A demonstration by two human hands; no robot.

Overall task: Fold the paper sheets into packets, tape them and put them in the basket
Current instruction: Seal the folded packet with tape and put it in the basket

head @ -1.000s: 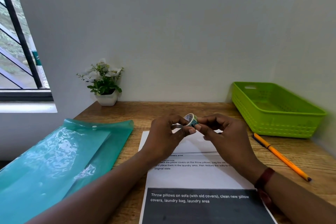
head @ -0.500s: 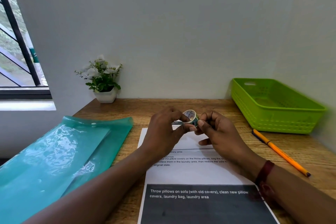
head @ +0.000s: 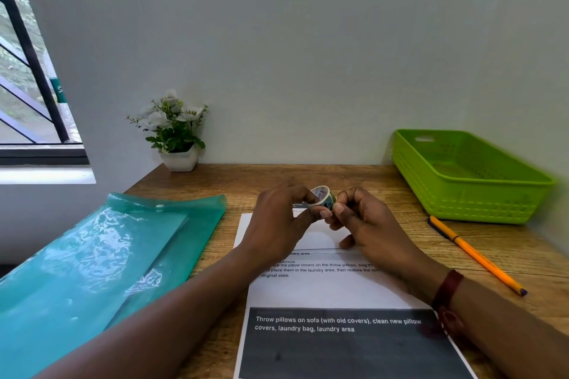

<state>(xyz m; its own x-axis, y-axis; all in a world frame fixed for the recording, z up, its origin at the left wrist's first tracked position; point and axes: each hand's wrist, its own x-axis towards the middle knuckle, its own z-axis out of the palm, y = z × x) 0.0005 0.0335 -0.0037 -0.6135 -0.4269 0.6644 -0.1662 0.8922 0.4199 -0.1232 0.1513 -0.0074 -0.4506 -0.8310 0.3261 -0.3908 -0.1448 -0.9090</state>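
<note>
Both grips up over the far end of the paper sheet (head: 323, 289), raised off it. Left grip (head: 277, 224) pinches a small tape roll (head: 323, 195) between thumb and forefinger. Right grip (head: 369, 224) has its fingers curled, with the thumb tip pressed on the roll's right edge; it holds the roll from that side. The roll is tilted, open core facing up and toward me.

The sheet lies flat on the wooden counter (head: 246, 181). It has a dark printed band at its near end and text lines mid-page. A crease line runs across it under my grips, and beyond that the paper is blank.

Green basket (head: 480, 203) sits right of the sheet and further back, by the wall. Orange pen (head: 474, 252) lies between sheet and basket, on a diagonal. Teal plastic folder (head: 92, 271) lies left of the sheet, overhanging the counter edge. Small potted plant (head: 175, 132) stands beyond the sheet's far left corner, against the wall. Dark red wristband (head: 448, 289) on my right wrist.
</note>
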